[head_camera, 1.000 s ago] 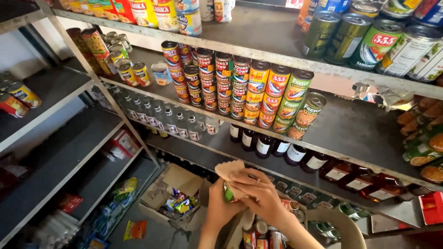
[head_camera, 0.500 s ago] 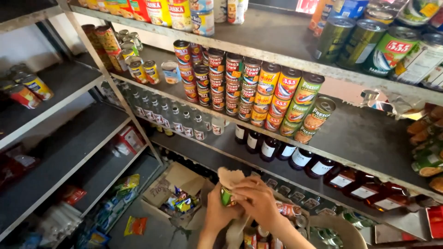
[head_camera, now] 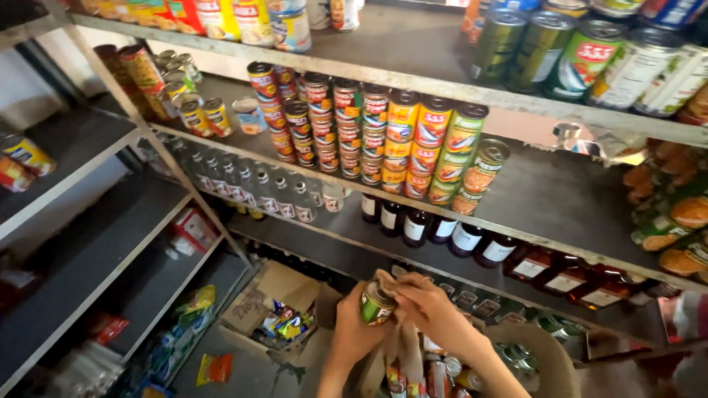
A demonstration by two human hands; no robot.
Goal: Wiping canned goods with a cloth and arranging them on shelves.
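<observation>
Cloth [head_camera: 402,332] hid much of the can [head_camera: 377,304]; left hand [head_camera: 352,324] gripped can, right hand [head_camera: 428,309] pressed cloth on it.

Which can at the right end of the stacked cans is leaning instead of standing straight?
The green-and-orange can at the far right end of the row; it tilts against the upright stack beside it.

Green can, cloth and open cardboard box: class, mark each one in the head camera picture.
green can [head_camera: 377,306], head view, on its label side.
cloth [head_camera: 403,340], head view, on the part hanging below the hands.
cardboard box [head_camera: 280,284], head view, on its raised rear flap.
</observation>
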